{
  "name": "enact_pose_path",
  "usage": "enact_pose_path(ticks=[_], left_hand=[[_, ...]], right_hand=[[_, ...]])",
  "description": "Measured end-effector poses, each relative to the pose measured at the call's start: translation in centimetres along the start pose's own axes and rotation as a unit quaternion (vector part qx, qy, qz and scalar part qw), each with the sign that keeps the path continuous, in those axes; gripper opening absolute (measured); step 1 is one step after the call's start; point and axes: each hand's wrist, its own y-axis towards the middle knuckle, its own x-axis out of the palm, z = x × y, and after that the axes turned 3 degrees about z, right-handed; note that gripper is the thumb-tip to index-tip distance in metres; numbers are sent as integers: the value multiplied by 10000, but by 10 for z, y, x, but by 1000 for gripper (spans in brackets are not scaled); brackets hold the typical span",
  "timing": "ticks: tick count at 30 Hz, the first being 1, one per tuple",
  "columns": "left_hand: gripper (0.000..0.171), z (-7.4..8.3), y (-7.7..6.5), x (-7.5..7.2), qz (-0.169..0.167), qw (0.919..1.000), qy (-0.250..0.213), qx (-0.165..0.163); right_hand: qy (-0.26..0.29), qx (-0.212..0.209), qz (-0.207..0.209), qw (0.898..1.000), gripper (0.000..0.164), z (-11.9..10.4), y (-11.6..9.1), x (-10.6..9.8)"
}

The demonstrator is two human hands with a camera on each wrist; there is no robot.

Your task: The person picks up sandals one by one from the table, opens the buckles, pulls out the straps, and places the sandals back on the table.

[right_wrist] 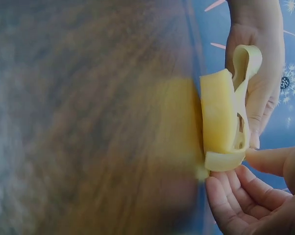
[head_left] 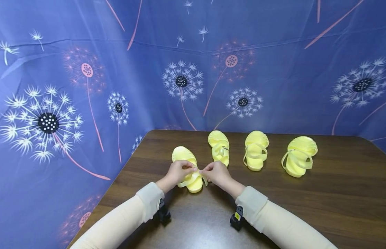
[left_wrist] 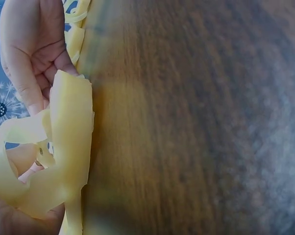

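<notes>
A pale yellow sandal [head_left: 184, 155] lies on the brown table between my two hands, toe pointing away. My left hand [head_left: 179, 172] pinches its strap from the left side with thumb and forefinger. From the right, my right hand [head_left: 218, 174] pinches the strap [right_wrist: 226, 160] near its end, the other fingers curled beneath. In the left wrist view the sandal's heel [left_wrist: 71, 122] and looping strap hide part of my left hand [left_wrist: 20, 215]. A small metal fastener [right_wrist: 240, 145] shows by the fingertips in the right wrist view.
Three more yellow sandals stand to the right: one [head_left: 218, 140] just past my right hand, one [head_left: 256, 152] in the middle and one [head_left: 299, 156] farther right. The wooden table [head_left: 336, 193] meets a blue dandelion-print cloth [head_left: 283, 69] at back and left.
</notes>
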Motion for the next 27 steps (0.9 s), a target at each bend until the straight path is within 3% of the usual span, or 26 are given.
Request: enact_pose_path(ticks=[4,11,20,27], left_hand=[[17,-1,1,0,-37,9998,-124,-140],[18,1,3,0,-201,9975,-516,-437],[19,1,3,0,-266,9960,-653,-541],[20,-1,4,-1,-290,9954,-678,-606]], right_hand=[[-53,-225,115,9997,16,0,2,2],[84,-173,106,9998,15,1,5,4],[-422,-1001,205,9939,12,-3,10,4],[-493,-1068,106,9930,9,-4,13,4]])
